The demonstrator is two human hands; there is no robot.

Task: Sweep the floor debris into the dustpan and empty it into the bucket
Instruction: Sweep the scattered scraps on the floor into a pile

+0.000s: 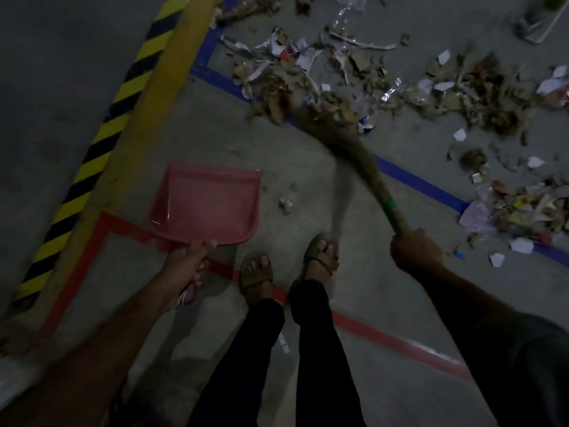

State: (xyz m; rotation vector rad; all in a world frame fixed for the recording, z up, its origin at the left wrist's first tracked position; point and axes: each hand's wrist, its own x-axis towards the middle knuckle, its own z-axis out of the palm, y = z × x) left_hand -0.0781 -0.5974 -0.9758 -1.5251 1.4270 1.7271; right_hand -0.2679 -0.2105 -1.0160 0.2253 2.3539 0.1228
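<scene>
A pink dustpan (pixel 204 204) lies low over the grey floor at centre left, empty, its mouth facing away from me. My left hand (pixel 187 266) grips its handle from behind. My right hand (pixel 414 249) grips the handle of a grass broom (pixel 354 149) that curves up and left, blurred, with its tip in a heap of debris (pixel 308 81). The debris is torn cardboard, paper scraps and plastic film, spread across the top and right of the floor. One small crumpled scrap (pixel 284 204) lies just right of the dustpan. No bucket is in view.
My two sandalled feet (pixel 289 266) stand between the hands. A yellow kerb with black-and-yellow hazard stripes (pixel 101 134) runs diagonally on the left. Blue tape (pixel 415 180) and red tape (pixel 369 331) lines cross the floor. More debris (pixel 523 211) lies at the right edge.
</scene>
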